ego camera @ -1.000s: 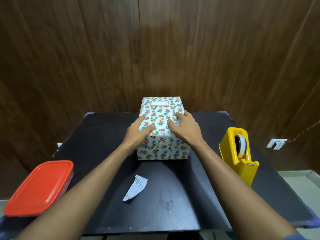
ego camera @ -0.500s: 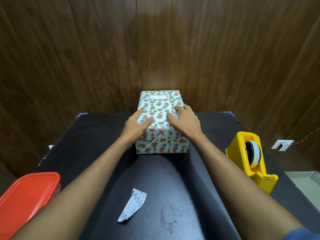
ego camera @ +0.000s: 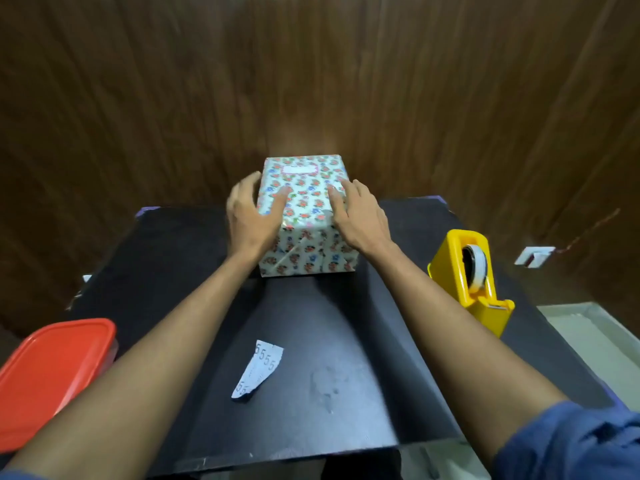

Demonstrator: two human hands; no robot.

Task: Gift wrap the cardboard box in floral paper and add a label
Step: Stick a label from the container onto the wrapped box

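A box (ego camera: 306,199) wrapped in flowered paper sits at the far middle of a black table (ego camera: 346,323), close to a wooden wall (ego camera: 311,81). The left hand (ego camera: 250,218) clasps its left side with the thumb on top, and the right hand (ego camera: 362,220) clasps its right top edge. A yellow tape dispenser (ego camera: 465,282) stands to the right. A red-lidded container (ego camera: 52,375) is at near left, and a paper scrap (ego camera: 259,372) lies between the forearms.

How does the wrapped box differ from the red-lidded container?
The wrapped box is floral; the red-lidded container has a plain red lid. The box stands tall and farther away, held by the left hand and right hand; the container lies low, near left, untouched. Both are rectangular.
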